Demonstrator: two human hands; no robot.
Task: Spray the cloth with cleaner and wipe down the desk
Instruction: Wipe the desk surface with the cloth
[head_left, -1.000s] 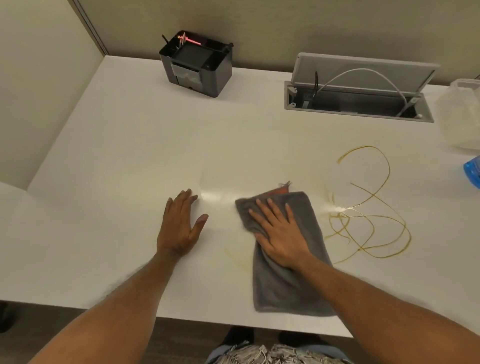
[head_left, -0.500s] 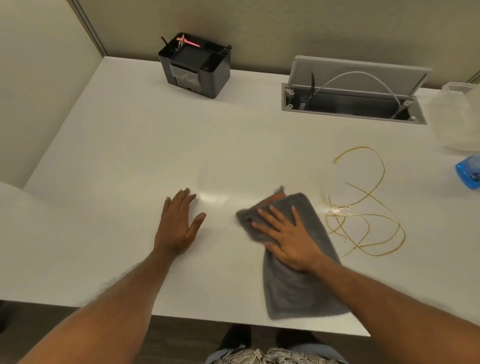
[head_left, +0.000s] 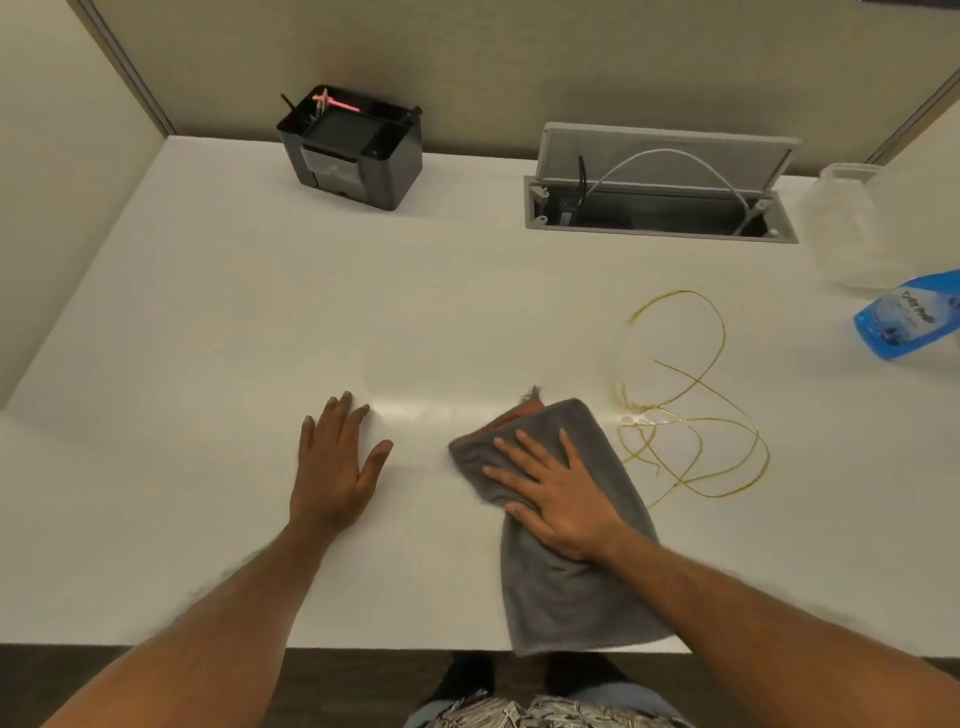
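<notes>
Upper left: black organizer (head_left: 353, 148) at the back of the white desk (head_left: 208, 338).

Lower left of centre: left hand (head_left: 332, 467) lies flat on the bare desk, fingers straight, thumb out. It holds nothing and looks like a brace.

Centre: a faint shiny streak runs between the 2 hands, likely a wiped patch.

Lower centre right: grey cloth (head_left: 566, 597) lies on the desk, with its near end at the front edge and an orange edge showing at its far corner. Right hand (head_left: 556, 493) presses flat on its upper half, fingers spread and straight. It has no pinch or curl, just palm pressure.

Upper centre right: open cable hatch (head_left: 660, 208) with a white cord.

Right of the cloth: thin yellow lines (head_left: 641, 418) loop across the desk, just beside the cloth, unwiped.

Far right: clear jar (head_left: 847, 228), then a blue bottle (head_left: 906, 322) at the frame edge, well apart from both hands.

Progress, as a guess: with the bottle set aside, spraying looks done and wiping is under way. Left to do: the yellow mess and most of the surface.
</notes>
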